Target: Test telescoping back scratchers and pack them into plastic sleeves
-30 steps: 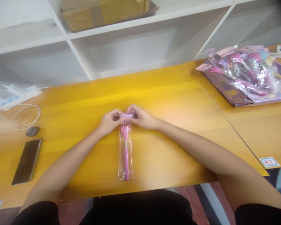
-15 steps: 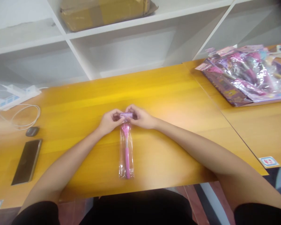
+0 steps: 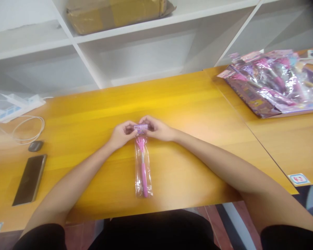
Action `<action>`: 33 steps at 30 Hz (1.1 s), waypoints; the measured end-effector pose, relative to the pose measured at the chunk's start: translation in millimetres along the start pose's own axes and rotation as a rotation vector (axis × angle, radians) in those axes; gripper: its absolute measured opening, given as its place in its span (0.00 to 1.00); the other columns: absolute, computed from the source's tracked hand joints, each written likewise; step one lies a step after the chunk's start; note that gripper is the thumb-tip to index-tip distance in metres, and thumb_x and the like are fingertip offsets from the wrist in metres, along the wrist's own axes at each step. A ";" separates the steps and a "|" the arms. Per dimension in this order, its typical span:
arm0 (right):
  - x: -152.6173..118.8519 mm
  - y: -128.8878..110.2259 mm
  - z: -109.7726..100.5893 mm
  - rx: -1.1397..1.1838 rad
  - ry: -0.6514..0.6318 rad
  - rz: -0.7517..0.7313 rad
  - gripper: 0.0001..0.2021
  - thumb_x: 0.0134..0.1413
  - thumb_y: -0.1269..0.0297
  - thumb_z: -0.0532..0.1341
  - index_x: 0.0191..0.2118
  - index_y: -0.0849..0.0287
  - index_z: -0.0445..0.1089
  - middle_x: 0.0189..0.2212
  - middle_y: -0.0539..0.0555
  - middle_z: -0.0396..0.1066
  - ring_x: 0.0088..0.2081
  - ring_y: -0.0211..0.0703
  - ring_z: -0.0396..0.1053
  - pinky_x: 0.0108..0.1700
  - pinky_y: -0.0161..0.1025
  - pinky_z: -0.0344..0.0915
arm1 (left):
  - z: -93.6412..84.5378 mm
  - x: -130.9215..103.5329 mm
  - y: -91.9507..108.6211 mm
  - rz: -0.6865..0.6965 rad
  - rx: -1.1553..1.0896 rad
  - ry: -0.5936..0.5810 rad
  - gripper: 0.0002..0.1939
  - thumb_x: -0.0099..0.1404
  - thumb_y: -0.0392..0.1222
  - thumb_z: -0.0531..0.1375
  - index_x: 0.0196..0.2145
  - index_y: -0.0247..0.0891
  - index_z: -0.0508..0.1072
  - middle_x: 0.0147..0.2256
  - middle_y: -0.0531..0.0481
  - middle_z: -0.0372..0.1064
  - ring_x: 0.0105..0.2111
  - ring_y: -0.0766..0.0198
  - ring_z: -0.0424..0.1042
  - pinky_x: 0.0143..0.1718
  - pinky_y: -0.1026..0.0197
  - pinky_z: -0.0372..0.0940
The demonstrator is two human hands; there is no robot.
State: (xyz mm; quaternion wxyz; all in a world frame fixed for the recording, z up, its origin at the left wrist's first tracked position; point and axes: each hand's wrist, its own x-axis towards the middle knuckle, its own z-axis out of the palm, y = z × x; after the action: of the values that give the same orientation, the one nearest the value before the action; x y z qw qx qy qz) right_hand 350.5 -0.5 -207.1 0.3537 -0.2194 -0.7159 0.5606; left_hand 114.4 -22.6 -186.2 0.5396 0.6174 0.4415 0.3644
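Note:
A pink back scratcher [image 3: 144, 173] with a hand-shaped head and a metal shaft lies inside a clear plastic bag [image 3: 149, 180] over the middle of the table. At the bag's top is a small purple printed card [image 3: 141, 128]. My left hand [image 3: 123, 134] pinches the card's left end between thumb and fingers. On the other side, my right hand [image 3: 158, 128] has its fingers behind the card's right end and its thumb by the front. The handle of the scratcher points toward my body.
Several bagged scratchers are heaped in a purple printed box [image 3: 266, 113] at the right. To the left lie a phone [image 3: 30, 179], a small dark case [image 3: 35, 146], a white cable [image 3: 43, 126] and a power strip [image 3: 21, 107]. White shelving [image 3: 151, 29] with a cardboard box [image 3: 114, 15] stands behind.
The lower end of the bagged scratcher has swung slightly to the right. My right thumb has shifted right, showing more of the card. My left hand has hardly moved.

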 end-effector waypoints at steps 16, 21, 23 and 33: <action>0.9 -1.6 -0.6 0.113 0.010 0.030 0.18 0.61 0.68 0.68 0.53 0.54 0.64 0.45 0.52 0.74 0.40 0.40 0.73 0.43 0.36 0.72 | -0.8 2.5 -3.4 0.007 -0.028 0.005 0.18 0.58 0.43 0.71 0.44 0.33 0.78 0.42 0.43 0.83 0.40 0.60 0.81 0.46 0.60 0.73; 0.9 -0.2 -0.3 0.054 0.038 0.032 0.17 0.61 0.67 0.67 0.52 0.54 0.65 0.46 0.52 0.73 0.40 0.41 0.73 0.45 0.37 0.72 | -1.0 2.8 -1.6 0.042 0.005 0.016 0.14 0.58 0.41 0.70 0.41 0.34 0.77 0.39 0.45 0.82 0.37 0.62 0.80 0.43 0.61 0.72; 0.8 1.3 -0.2 0.044 0.044 0.026 0.17 0.60 0.67 0.68 0.52 0.54 0.65 0.45 0.51 0.74 0.41 0.41 0.73 0.45 0.37 0.72 | -1.0 1.6 0.9 0.049 -0.009 0.010 0.13 0.59 0.41 0.69 0.41 0.35 0.76 0.37 0.46 0.81 0.35 0.63 0.78 0.40 0.62 0.72; 2.6 -10.1 2.1 -0.062 0.030 0.089 0.16 0.66 0.66 0.59 0.58 0.55 0.62 0.42 0.52 0.73 0.37 0.42 0.71 0.40 0.38 0.70 | -1.6 -1.6 -1.6 0.023 -0.006 0.098 0.16 0.67 0.51 0.69 0.42 0.36 0.74 0.25 0.54 0.73 0.20 0.68 0.69 0.23 0.66 0.64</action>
State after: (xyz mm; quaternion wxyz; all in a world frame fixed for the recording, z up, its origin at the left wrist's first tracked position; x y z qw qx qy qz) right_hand 348.0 -2.8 -197.0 0.3323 -0.2702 -0.7171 0.5499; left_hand 112.1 -23.5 -187.4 0.5151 0.6020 0.4592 0.4016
